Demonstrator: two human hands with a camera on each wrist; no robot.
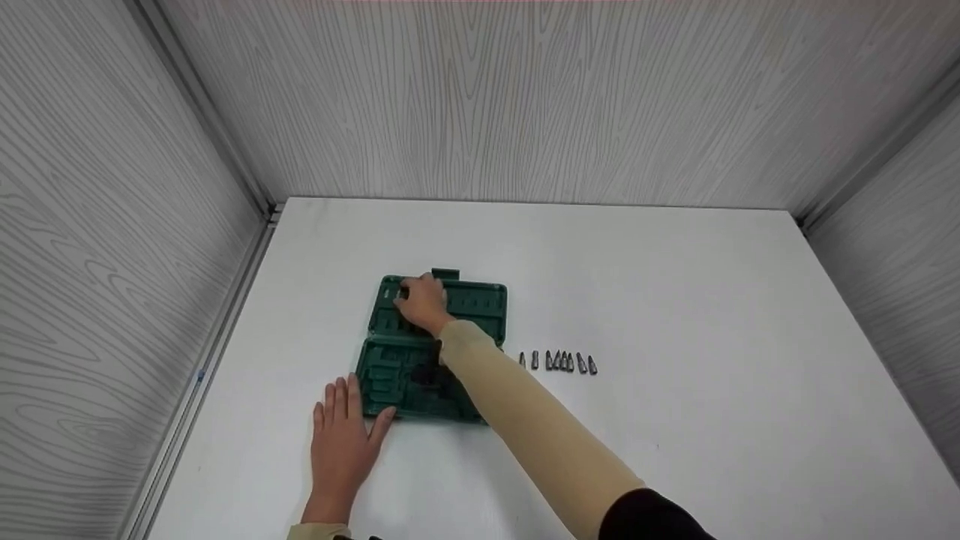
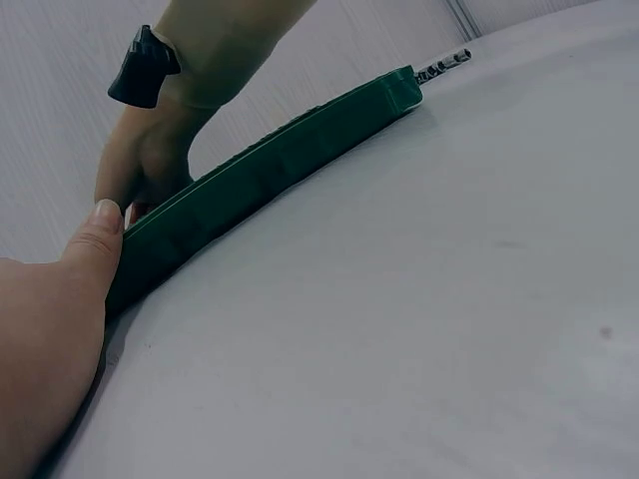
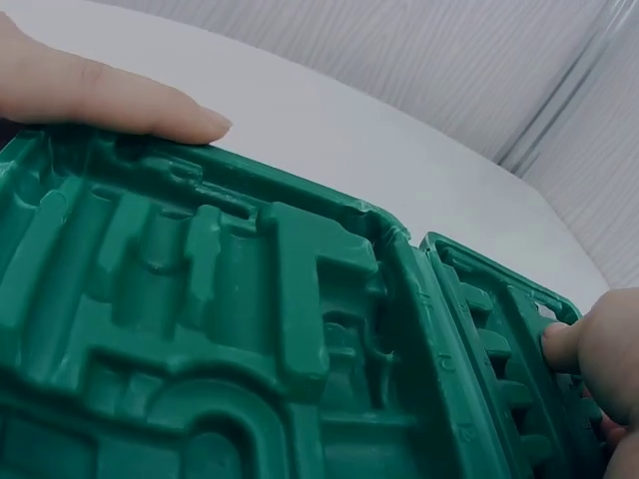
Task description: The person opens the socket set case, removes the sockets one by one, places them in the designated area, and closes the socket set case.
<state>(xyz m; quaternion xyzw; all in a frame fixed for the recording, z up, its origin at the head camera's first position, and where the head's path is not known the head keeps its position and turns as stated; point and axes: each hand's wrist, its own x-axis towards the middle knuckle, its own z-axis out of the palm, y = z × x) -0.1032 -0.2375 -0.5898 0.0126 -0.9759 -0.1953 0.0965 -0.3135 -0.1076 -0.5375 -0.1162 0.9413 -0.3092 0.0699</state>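
Observation:
An opened green case [image 1: 381, 341] lies on the white table, its moulded slots facing up. Beside its lower left corner rests my left hand [image 1: 343, 442], fingers straight; the thumb touches the case's edge [image 2: 250, 175] in the left wrist view. My right hand [image 1: 424, 301] is over the upper left part of the case with bent fingers. In the right wrist view, the right thumb [image 3: 564, 346] touches the slotted half [image 3: 499, 349]; whether the fingers pinch anything is hidden. The right forearm covers part of the lower half.
Several small metal bits [image 1: 564, 362] lie in a row to the right of the case. Grey wood-grain panels [image 1: 480, 105] stand behind the table [image 1: 675, 300] and at both sides. A black item [image 2: 144, 68] sits at the right wrist.

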